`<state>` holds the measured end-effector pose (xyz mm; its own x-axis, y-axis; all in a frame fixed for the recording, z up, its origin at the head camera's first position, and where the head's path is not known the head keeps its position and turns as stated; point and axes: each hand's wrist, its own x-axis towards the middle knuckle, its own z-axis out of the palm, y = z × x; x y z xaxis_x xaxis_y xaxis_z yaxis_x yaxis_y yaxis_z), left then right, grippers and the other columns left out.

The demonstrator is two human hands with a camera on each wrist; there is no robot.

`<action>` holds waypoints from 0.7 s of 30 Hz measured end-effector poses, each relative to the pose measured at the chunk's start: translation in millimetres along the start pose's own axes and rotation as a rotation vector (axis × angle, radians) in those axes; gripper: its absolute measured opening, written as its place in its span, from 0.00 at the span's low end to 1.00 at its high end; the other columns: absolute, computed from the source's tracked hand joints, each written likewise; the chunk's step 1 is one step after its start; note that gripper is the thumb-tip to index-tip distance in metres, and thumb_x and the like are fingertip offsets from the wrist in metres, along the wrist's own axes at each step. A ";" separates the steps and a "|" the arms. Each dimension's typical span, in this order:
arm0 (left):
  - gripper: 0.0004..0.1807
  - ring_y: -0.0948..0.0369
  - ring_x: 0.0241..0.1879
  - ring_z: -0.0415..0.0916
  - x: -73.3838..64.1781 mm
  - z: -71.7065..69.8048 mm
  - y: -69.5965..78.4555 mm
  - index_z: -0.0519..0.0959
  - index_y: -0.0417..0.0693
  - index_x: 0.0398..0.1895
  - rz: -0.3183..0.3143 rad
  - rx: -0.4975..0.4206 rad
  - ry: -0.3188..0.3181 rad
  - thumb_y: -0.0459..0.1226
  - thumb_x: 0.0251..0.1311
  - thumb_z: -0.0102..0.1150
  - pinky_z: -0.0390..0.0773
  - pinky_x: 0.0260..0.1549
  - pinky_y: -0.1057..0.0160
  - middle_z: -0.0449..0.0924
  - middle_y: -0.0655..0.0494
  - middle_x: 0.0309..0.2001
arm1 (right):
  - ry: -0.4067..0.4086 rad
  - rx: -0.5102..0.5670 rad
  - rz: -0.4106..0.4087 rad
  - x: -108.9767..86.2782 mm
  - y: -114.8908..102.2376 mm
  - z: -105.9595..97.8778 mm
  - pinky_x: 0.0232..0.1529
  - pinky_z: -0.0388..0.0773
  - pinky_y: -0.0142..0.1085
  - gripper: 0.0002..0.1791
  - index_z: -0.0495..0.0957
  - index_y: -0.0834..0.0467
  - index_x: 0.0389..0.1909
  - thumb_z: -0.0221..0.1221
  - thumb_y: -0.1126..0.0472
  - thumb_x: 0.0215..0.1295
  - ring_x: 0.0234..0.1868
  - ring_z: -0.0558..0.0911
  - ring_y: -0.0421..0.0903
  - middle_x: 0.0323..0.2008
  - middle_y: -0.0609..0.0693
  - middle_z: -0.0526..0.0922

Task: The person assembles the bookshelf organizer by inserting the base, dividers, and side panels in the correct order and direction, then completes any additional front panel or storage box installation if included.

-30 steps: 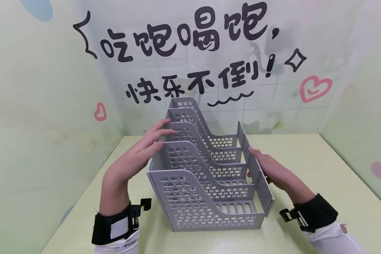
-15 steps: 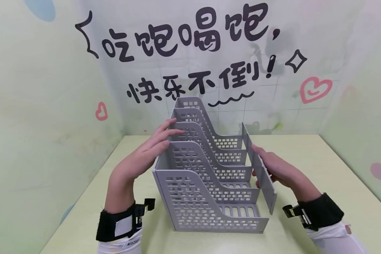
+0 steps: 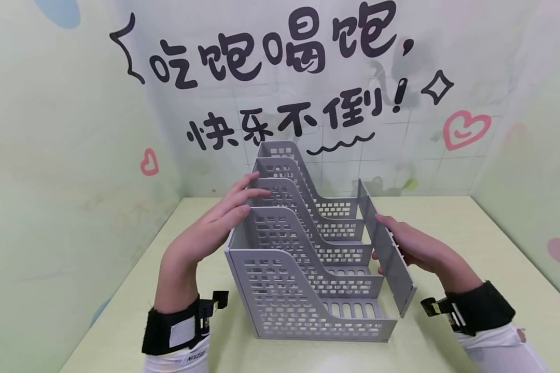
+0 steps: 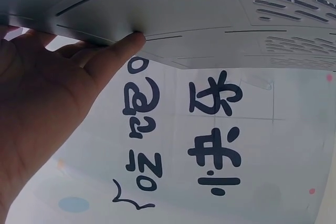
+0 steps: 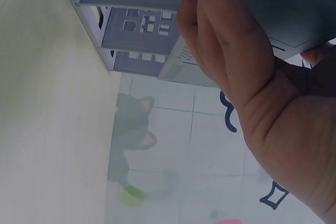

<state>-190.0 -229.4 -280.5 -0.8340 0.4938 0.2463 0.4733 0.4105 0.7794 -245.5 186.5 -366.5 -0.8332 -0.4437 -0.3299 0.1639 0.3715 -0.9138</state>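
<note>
A grey plastic file rack (image 3: 270, 290) with several slotted dividers stands on the table. My left hand (image 3: 210, 223) holds its tall back at the left, fingers reaching over the top edge; in the left wrist view the thumb (image 4: 118, 53) lies against the outer face. At the low front, on the right, my right hand (image 3: 415, 246) grips a long grey panel (image 3: 392, 264), with fingertips showing on its inner side. This panel slants outward, and its near end stands apart from the divider ends. Small tabs show along its outer side, by the hand.
The pale table (image 3: 485, 233) extends on both sides of the rack. Behind it hangs a white backdrop (image 3: 275, 93) with large black characters and hearts. Both wrists carry black straps (image 3: 480, 308) with small cameras.
The panel's near end has come away from the divider ends and swung right with my right hand. My left hand and the rack shifted slightly right early on, then stayed still.
</note>
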 end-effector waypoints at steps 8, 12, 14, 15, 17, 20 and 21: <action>0.27 0.52 0.89 0.28 0.1 0.4 1.8 0.68 0.45 0.78 -0.027 0.030 0.013 0.39 0.82 0.33 0.39 0.83 0.30 0.37 0.57 0.89 | -0.009 0.013 0.004 -0.7 0.0 -2.9 0.40 0.90 0.47 0.47 0.59 0.67 0.74 0.33 0.27 0.82 0.33 0.91 0.53 0.41 0.59 0.84; 0.27 0.53 0.89 0.28 0.7 0.1 0.8 0.68 0.46 0.79 -0.035 0.026 0.011 0.39 0.82 0.33 0.39 0.83 0.31 0.36 0.58 0.89 | -0.005 0.005 0.012 0.8 -0.2 0.6 0.37 0.90 0.46 0.46 0.68 0.68 0.65 0.33 0.28 0.82 0.34 0.92 0.53 0.38 0.55 0.87; 0.27 0.53 0.89 0.28 0.8 0.1 0.3 0.68 0.46 0.79 -0.035 0.022 0.011 0.39 0.82 0.32 0.39 0.83 0.31 0.36 0.58 0.89 | -0.001 -0.005 0.017 1.5 -0.1 1.9 0.36 0.90 0.45 0.45 0.69 0.69 0.62 0.33 0.28 0.82 0.34 0.92 0.53 0.37 0.54 0.87; 0.28 0.53 0.89 0.28 0.8 0.1 0.0 0.68 0.46 0.79 -0.035 0.021 0.010 0.39 0.82 0.32 0.39 0.83 0.31 0.36 0.58 0.89 | -0.001 -0.005 0.019 1.7 0.1 2.3 0.36 0.90 0.45 0.45 0.69 0.68 0.62 0.33 0.29 0.83 0.34 0.92 0.53 0.37 0.54 0.87; 0.28 0.52 0.89 0.28 1.1 0.2 -0.5 0.68 0.46 0.79 -0.034 0.019 0.008 0.39 0.82 0.32 0.40 0.83 0.30 0.36 0.58 0.89 | -0.005 -0.008 0.016 1.7 0.3 2.7 0.36 0.90 0.46 0.44 0.68 0.68 0.63 0.33 0.30 0.83 0.34 0.92 0.54 0.37 0.54 0.88; 0.28 0.52 0.88 0.28 1.8 0.0 -1.1 0.68 0.46 0.79 -0.030 0.020 0.004 0.39 0.82 0.32 0.40 0.83 0.30 0.36 0.57 0.89 | -0.017 -0.012 0.010 1.4 0.3 3.5 0.36 0.90 0.46 0.42 0.67 0.68 0.65 0.32 0.31 0.84 0.34 0.92 0.53 0.36 0.53 0.88; 0.28 0.52 0.88 0.28 2.0 -0.1 -1.4 0.68 0.46 0.79 -0.029 0.020 0.003 0.39 0.82 0.32 0.40 0.83 0.30 0.36 0.57 0.89 | -0.018 -0.012 0.013 1.3 0.4 3.9 0.36 0.90 0.46 0.42 0.67 0.68 0.65 0.32 0.32 0.84 0.34 0.92 0.52 0.36 0.53 0.88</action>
<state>-192.3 -229.1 -281.0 -0.8482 0.4791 0.2259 0.4548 0.4402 0.7742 -244.4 182.9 -368.2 -0.8214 -0.4534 -0.3459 0.1679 0.3874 -0.9065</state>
